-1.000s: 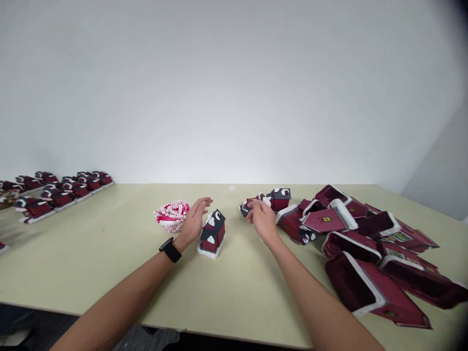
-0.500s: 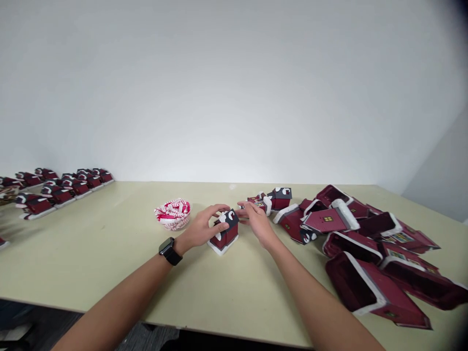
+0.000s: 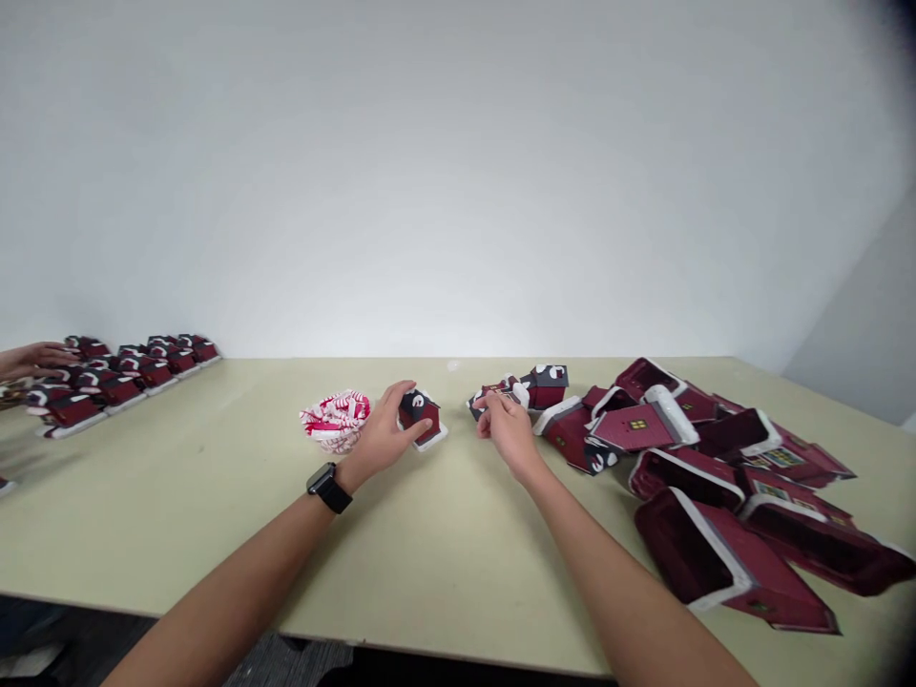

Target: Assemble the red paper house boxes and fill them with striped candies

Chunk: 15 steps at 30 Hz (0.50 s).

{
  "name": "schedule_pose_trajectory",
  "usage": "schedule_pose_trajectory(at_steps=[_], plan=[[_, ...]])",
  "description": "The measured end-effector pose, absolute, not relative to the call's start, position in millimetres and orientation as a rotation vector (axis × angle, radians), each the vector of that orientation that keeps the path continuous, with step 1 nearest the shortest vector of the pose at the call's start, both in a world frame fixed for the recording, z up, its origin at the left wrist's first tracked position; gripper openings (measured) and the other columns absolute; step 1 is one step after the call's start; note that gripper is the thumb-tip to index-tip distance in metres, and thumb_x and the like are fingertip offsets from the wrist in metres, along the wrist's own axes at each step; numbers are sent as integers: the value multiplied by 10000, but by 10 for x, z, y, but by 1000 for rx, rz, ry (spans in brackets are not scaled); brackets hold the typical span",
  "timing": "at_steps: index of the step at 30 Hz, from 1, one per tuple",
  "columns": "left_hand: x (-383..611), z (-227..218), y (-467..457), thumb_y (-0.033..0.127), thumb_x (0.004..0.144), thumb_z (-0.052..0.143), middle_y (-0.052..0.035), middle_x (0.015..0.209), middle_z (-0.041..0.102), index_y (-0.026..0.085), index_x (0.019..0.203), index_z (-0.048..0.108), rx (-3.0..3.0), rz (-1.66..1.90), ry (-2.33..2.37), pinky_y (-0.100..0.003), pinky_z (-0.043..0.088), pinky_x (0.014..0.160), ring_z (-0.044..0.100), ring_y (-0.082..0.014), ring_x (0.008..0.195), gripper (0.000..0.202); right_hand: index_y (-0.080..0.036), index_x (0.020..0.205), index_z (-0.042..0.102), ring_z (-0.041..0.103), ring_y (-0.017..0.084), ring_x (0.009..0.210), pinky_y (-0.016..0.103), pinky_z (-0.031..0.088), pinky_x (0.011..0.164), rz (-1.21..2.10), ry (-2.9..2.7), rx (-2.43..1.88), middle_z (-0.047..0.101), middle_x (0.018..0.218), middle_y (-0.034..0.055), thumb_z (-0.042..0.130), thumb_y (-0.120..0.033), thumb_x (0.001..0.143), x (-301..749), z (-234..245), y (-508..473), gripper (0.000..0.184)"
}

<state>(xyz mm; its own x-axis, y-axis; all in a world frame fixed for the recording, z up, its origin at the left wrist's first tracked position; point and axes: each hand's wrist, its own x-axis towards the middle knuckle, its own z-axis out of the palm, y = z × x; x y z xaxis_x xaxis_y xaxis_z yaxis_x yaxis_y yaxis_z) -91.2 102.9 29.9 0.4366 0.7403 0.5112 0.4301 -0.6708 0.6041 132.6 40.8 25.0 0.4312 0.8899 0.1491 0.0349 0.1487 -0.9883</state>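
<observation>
My left hand (image 3: 383,434), with a black watch on its wrist, grips a small dark-red house box (image 3: 421,417) with a black, white-patched roof, resting on the pale green table (image 3: 215,496). Just left of it sits a bowl of red-and-white candy canes (image 3: 335,420). My right hand (image 3: 507,427) reaches a little to the right, its fingers curled on small house-box pieces (image 3: 493,396) at the near end of the pile; what they pinch is too small to make out.
A heap of larger open dark-red house boxes (image 3: 716,477) covers the right of the table. Rows of finished small houses (image 3: 121,372) stand at the far left, where another person's hand (image 3: 32,358) rests among them. A white wall stands behind.
My left hand has closed on the small house and drawn it back toward the candy bowl. My right hand moved away from it to the pile. Another person's hand appeared at far left.
</observation>
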Motion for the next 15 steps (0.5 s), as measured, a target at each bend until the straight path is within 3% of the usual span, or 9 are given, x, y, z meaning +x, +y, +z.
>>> schedule_pose_trajectory(at_steps=[4, 7, 12, 15], plan=[[-885, 344, 931, 167, 854, 571, -83, 1568, 476, 250, 1497, 469, 2230, 990, 726, -464, 351, 1263, 455, -250, 1456, 656, -206, 886, 680, 676, 233, 770, 334, 538, 646, 776, -960, -1274, 723, 829, 73, 508, -494, 897, 1344, 225, 431, 336], [-892, 402, 867, 128, 835, 504, -52, 1624, 419, 272, 1523, 454, 2199, 999, 686, -475, 306, 1288, 369, -237, 1520, 705, -210, 1061, 701, 698, 258, 1033, 366, 574, 790, 817, -1008, -1261, 755, 1090, 102, 505, -507, 917, 1346, 230, 412, 385], [-904, 402, 821, 317, 981, 504, -83, 1552, 508, 260, 1461, 532, 2159, 982, 741, -465, 417, 1204, 490, -271, 1419, 484, -237, 1270, 687, 648, 267, 1243, 418, 548, 974, 926, -1153, -1221, 728, 1278, 92, 561, -580, 927, 1256, 239, 330, 501], [-891, 399, 796, 467, 978, 598, -110, 1494, 562, 254, 1451, 543, 2183, 908, 739, -463, 477, 1145, 566, -292, 1333, 522, -256, 1251, 710, 648, 256, 1251, 395, 549, 974, 934, -1200, -1218, 713, 1319, 65, 587, -577, 920, 1219, 209, 329, 477]])
